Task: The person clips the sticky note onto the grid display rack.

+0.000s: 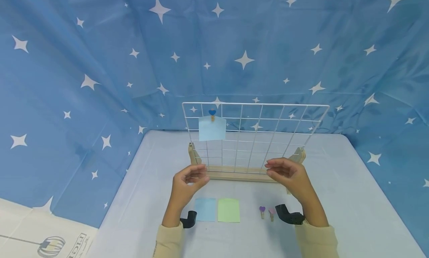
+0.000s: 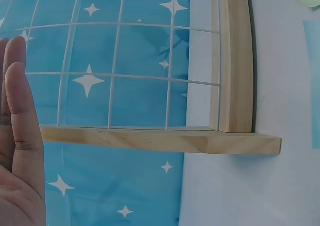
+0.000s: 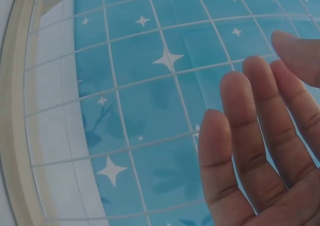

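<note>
A white wire grid [image 1: 254, 139] leans back in a wooden stand [image 1: 239, 175] on the table. Near its upper left, a clothespin with a blue heart [image 1: 212, 114] pins a light blue paper note [image 1: 212, 129] to the wires. My left hand [image 1: 188, 181] is raised before the stand's left end, fingers relaxed and holding nothing. Before the right end hovers my right hand [image 1: 289, 173], its fingers [image 3: 240, 105] loosely bent and apart in the right wrist view, with nothing in them.
On the white table lie a blue note [image 1: 205, 209], a green note [image 1: 229, 210], a purple heart clothespin [image 1: 262, 212] and a pink heart clothespin [image 1: 272, 214]. Behind the table hangs a blue star-patterned curtain [image 1: 268, 38].
</note>
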Available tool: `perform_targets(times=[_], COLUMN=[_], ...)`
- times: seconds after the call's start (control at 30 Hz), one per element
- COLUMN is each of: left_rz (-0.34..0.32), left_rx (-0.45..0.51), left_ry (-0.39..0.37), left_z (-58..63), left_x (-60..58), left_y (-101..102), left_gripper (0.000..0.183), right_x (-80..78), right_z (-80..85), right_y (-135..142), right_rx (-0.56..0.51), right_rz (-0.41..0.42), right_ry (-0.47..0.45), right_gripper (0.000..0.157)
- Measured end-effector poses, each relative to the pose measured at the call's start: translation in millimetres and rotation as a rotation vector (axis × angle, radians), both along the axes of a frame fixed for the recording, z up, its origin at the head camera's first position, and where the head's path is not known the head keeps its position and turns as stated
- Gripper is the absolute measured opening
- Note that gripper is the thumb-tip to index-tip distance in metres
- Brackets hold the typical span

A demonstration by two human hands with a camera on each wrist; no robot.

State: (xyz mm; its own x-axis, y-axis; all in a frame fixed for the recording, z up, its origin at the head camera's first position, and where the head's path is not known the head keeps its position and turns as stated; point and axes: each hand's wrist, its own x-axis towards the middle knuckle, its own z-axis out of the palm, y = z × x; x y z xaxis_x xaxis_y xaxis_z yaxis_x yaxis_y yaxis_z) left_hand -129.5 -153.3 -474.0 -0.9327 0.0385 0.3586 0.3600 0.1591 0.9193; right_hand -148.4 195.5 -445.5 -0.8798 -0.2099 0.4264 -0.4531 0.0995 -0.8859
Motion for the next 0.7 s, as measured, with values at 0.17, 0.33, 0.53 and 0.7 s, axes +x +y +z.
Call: perform_targets(times=[0.17, 0.33, 0.53, 0.7], left_rz=[0.001, 0.014, 0.024, 0.028], left_rx=[0.005, 0.011, 0.016, 0.026], left_ry=[-0.022, -0.052, -0.097, -0.105], left_z=[-6.2, -13.2, -22.2, -27.8], left_x=[2.0, 5.1, 7.2, 8.8], left_y=[0, 0, -1, -2], left_gripper=[0.037, 0.036, 0.037, 0.035], right_x=[4.1, 7.3, 8.9, 9.8], right_z=[-6.1, -13.4, -21.8, -26.1], right_y=[2, 4, 6, 9], right_rx=[0.036, 0.059, 0.049, 0.041], right_rz=[-0.037, -0.055, -0.048, -0.043], right_ry=[-0.023, -0.036, -0.043, -0.044], right_gripper=[0.024, 0.022, 0.023, 0.024])
